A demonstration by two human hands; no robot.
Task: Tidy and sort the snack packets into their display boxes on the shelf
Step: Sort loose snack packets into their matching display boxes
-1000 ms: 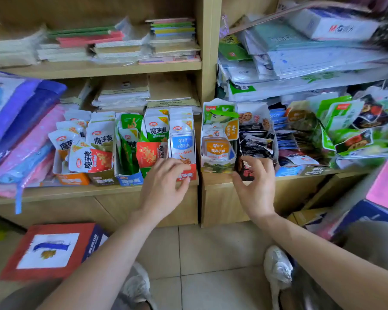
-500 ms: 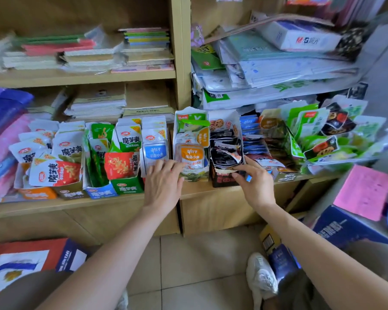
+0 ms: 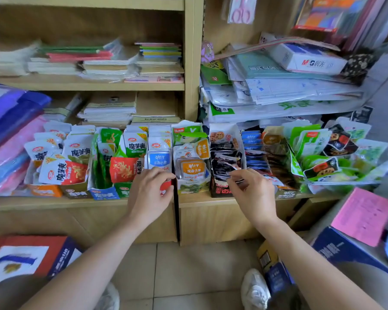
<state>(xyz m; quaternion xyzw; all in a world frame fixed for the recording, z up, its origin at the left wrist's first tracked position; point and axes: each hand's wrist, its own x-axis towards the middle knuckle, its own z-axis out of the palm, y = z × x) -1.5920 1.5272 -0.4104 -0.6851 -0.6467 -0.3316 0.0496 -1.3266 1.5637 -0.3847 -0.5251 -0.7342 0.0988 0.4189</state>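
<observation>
A row of snack display boxes stands on the lower shelf (image 3: 81, 203). My left hand (image 3: 149, 194) rests on the front of the red display box (image 3: 165, 186) of blue-and-white packets (image 3: 159, 159), fingers bent over its front edge. My right hand (image 3: 252, 192) pinches the edge of a black snack packet (image 3: 225, 168) at the front of the black display box (image 3: 218, 189). Between them stands a green box of orange-labelled packets (image 3: 192, 168). Konjac packets (image 3: 63, 173) fill the boxes on the left. Green and black packets (image 3: 318, 153) lie loosely heaped on the right.
Notebooks (image 3: 108, 61) and paper stacks fill the upper shelves, with plastic-wrapped stationery (image 3: 278, 86) at upper right. Purple and pink folders (image 3: 7, 135) lean at the left. A red box (image 3: 25, 256) and a blue carton (image 3: 336, 249) with a pink sheet stand on the tiled floor.
My right hand rose from the black box's front to its packets and its fingers closed on one. My left hand stayed at the red box.
</observation>
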